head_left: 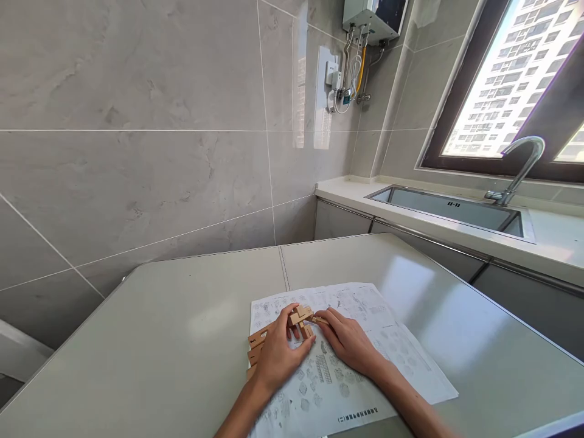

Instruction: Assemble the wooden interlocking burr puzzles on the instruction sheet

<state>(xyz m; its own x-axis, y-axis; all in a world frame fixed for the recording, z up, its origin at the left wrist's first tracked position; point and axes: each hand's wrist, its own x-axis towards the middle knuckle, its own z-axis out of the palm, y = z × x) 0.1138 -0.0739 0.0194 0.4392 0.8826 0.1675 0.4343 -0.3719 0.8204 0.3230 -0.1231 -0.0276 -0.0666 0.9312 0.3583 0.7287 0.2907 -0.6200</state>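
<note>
Wooden cluster (pixel 301 316) gripped from both sides: left hand (pixel 277 356) curled over its near side, fingers closed on it; right hand (pixel 349 342) pinching its right end with narrow fingertips. It sits on the sheet (pixel 387 344), mid-table (pixel 182 340). Loose pieces (pixel 255 340) lie just left of the left hand. Judged partly built: a few pieces joined, several not yet fitted.

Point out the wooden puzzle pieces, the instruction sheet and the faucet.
wooden puzzle pieces (pixel 301 315): head view, on the joined block between the two hands' fingertips.
instruction sheet (pixel 392 340): head view, on the paper's bare right part.
faucet (pixel 527 172): head view, on its sloping neck.
</note>
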